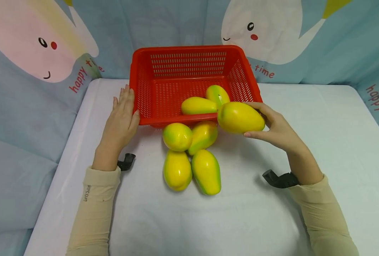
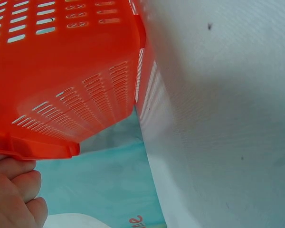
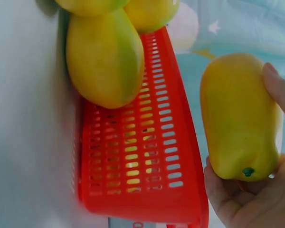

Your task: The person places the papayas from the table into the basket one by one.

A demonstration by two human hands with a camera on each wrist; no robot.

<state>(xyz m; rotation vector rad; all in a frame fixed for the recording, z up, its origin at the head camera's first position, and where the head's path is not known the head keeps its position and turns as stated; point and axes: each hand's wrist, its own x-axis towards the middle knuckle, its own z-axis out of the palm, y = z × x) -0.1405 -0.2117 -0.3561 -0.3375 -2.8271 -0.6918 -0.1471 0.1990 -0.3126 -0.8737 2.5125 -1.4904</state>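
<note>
My right hand (image 1: 280, 128) grips a yellow mango (image 1: 240, 118) between thumb and fingers, over the front right rim of a red basket (image 1: 189, 51). The same mango (image 3: 242, 118) shows its small green stem end in the right wrist view. Inside the basket lie two mangoes, one on its side (image 1: 198, 106) and another behind it (image 1: 217, 94). My left hand (image 1: 120, 119) rests along the basket's left side with fingers straight in the head view. In the left wrist view its fingertips (image 2: 26, 185) are right at the rim.
Several yellow-green mangoes lie clustered on the white table (image 1: 240, 220) before the basket, including a near left one (image 1: 177, 171) and a near right one (image 1: 206, 172). A pale blue printed cloth (image 1: 176, 21) hangs behind the basket. Black wrist cameras (image 1: 280, 179) sit on both wrists.
</note>
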